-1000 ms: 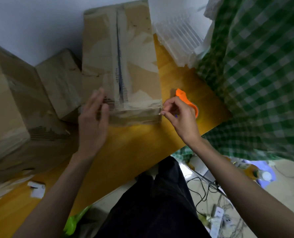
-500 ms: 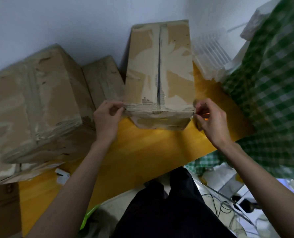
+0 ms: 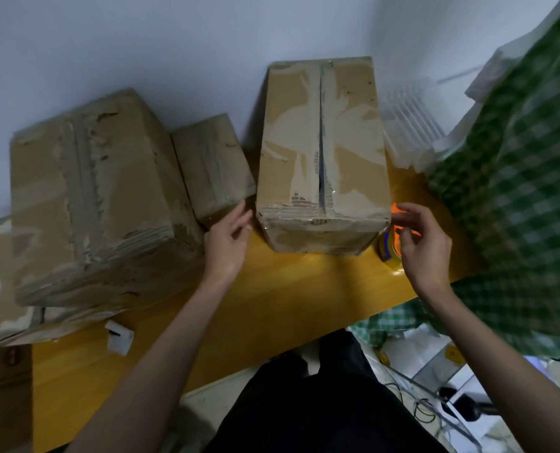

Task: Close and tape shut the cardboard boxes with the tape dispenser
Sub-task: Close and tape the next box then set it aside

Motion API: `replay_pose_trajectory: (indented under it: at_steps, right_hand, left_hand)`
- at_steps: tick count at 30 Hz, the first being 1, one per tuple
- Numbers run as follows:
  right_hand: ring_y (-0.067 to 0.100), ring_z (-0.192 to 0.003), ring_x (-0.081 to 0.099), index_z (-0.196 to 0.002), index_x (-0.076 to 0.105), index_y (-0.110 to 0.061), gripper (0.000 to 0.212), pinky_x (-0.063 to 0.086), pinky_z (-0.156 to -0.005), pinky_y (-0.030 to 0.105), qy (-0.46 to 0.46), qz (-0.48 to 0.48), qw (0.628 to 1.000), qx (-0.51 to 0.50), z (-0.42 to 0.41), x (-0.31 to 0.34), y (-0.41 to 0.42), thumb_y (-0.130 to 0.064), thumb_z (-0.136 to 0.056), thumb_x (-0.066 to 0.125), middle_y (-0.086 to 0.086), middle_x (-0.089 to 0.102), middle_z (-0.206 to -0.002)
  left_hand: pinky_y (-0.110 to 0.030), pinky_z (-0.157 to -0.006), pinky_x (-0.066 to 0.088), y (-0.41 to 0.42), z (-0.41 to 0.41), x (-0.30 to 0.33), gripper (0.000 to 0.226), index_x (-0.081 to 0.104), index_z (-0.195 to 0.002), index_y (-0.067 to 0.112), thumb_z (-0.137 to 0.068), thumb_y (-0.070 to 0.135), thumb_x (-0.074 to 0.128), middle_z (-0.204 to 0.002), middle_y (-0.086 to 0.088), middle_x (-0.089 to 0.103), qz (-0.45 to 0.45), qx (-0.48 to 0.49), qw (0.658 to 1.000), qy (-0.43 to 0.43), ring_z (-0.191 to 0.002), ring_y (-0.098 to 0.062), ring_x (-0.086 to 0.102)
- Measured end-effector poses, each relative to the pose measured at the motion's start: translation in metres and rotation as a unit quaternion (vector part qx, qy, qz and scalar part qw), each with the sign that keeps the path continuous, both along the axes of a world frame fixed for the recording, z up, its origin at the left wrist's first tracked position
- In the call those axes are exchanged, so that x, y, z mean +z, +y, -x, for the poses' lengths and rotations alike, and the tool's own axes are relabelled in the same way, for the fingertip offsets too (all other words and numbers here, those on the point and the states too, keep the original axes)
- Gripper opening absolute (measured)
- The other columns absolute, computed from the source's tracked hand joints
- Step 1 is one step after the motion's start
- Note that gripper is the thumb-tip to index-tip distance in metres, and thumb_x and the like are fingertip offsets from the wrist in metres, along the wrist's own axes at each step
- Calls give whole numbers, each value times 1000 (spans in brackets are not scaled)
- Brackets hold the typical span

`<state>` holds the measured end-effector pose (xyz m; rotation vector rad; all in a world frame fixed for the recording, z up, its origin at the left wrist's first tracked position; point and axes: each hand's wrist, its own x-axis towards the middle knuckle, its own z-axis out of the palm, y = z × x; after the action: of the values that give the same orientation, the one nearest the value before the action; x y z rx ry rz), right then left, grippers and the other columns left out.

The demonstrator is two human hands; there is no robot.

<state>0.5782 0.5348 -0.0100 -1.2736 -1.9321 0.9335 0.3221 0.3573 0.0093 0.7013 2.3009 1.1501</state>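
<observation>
Tall cardboard box (image 3: 321, 152) upright at the table (image 3: 272, 305) far edge, flaps together, centre seam seemingly untaped. Stiff but scuffed, probably light; best steadied at the near top corners. Left hand (image 3: 228, 238) relaxed beside it, holding nothing. Right hand (image 3: 422, 243) over the orange tape dispenser (image 3: 390, 246), fingers curled, grip unclear.

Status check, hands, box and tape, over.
Left hand open beside tall box, off it. Right hand curled at tape dispenser, grip unclear. Top seam still gapped. Nothing blocking.
</observation>
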Motion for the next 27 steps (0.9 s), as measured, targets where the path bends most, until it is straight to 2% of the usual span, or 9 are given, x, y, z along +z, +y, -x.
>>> replay_pose_trajectory:
  at_steps: [2,4,7,9,12,15,21,25,27]
  right_hand:
    - [-1,-94,65,-123,65,-18,38,49,-80,8,-2,-14,1000,15,-1,2,1,4,-94,55,-9,70,-102]
    - [4,-97,64,-123,67,-15,40,46,-85,5,-20,-33,997,69,-1,3,2,8,-91,60,-6,67,-111]
    - [13,-98,64,-120,69,-13,40,47,-90,7,-60,-67,986,138,-6,1,9,9,-87,69,-1,61,-115]
    - [14,-96,63,-116,68,-12,35,51,-90,15,-77,-78,981,162,-8,0,15,5,-85,73,1,59,-112]
    - [5,-92,57,-104,65,-9,26,55,-87,29,-91,-91,977,172,-3,1,19,3,-83,75,0,54,-105]
    - [-3,-93,50,-96,62,-7,19,57,-86,30,-91,-107,975,174,-1,0,21,1,-84,74,-4,50,-101]
    - [15,-84,57,-89,55,-12,15,56,-69,44,-85,-133,976,154,-3,-16,24,-15,-91,69,-4,49,-94]
    - [24,-83,55,-89,57,-5,12,51,-68,48,-60,-133,981,124,0,-21,13,-11,-94,66,3,51,-90]
    - [23,-83,56,-89,58,-3,9,52,-69,47,-51,-122,984,117,1,-20,9,-5,-94,65,5,52,-90]
  left_hand:
    - [-11,-87,52,1,10,6,40,63,-135,24,-98,10,62,-127,11,66,-33,-11,998,45,-85,17,59]
    - [-14,-94,52,4,15,8,26,74,-114,21,-93,6,68,-110,11,65,-55,-66,993,80,-94,12,61]
    - [-17,-92,54,6,25,1,23,78,-104,15,-86,2,75,-103,7,63,-44,-146,981,121,-93,-3,66]
    - [-17,-90,54,7,32,-1,20,77,-99,9,-82,-2,76,-101,7,62,-45,-178,975,125,-95,-3,68]
    - [-16,-88,54,12,38,1,16,71,-90,11,-82,-2,77,-98,12,57,-34,-228,961,154,-94,-3,67]
    - [-19,-85,56,17,42,0,19,67,-90,15,-81,2,78,-97,9,55,-17,-267,942,203,-85,3,62]
    - [-8,-77,48,22,46,-3,20,61,-75,13,-81,6,79,-92,3,56,-23,-267,938,218,-81,3,60]
    - [-16,-77,44,16,40,-10,22,58,-80,20,-87,8,75,-92,5,52,-54,-249,939,232,-80,-5,53]
    - [-25,-77,50,13,36,-15,16,61,-81,14,-91,8,72,-93,3,52,-66,-236,938,245,-82,-10,54]
